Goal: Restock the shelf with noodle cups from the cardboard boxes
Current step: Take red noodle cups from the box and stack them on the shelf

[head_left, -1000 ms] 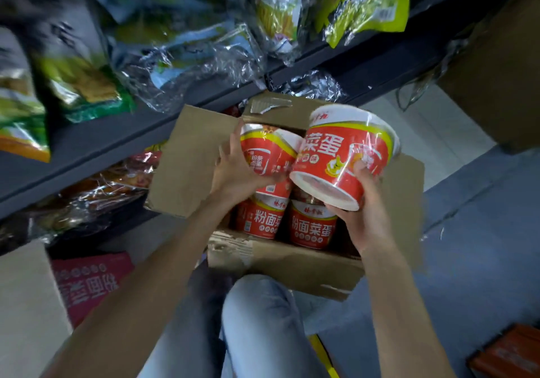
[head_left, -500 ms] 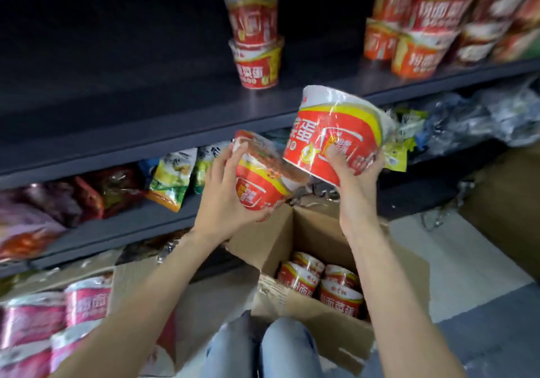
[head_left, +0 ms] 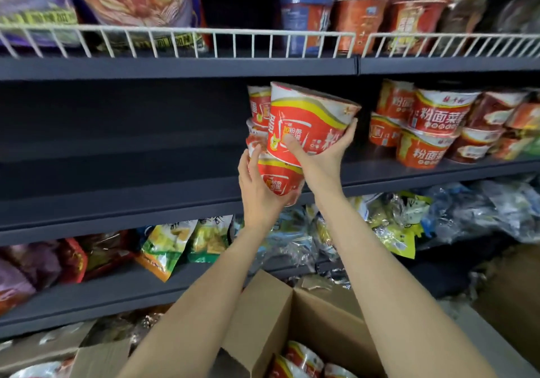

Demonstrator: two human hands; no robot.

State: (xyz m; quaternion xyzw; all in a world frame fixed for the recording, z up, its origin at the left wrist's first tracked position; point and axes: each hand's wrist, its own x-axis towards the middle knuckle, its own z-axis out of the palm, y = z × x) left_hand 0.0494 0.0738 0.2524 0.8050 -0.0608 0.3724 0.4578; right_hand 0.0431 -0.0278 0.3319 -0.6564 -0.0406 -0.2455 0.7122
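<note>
My right hand (head_left: 323, 155) grips a red and yellow noodle cup (head_left: 309, 120), tilted, at the height of the dark middle shelf (head_left: 117, 178). Just below it, my left hand (head_left: 258, 190) holds a second noodle cup (head_left: 280, 180) from underneath. Behind both cups, two stacked noodle cups (head_left: 258, 108) stand on the shelf, partly hidden. More stacked noodle cups (head_left: 432, 126) fill the shelf's right end. The open cardboard box (head_left: 271, 319) sits below my arms with several cups (head_left: 304, 360) inside.
A white wire rail (head_left: 204, 41) fronts the upper shelf of cups and bags. Snack bags (head_left: 163, 249) lie on the lower shelf. Another box flap (head_left: 99, 360) shows at the lower left. The left part of the middle shelf is bare.
Both hands have risen from above the box to the middle shelf, carrying the two cups. The view has tilted upward, and the cups now sit right before the stacked pair.
</note>
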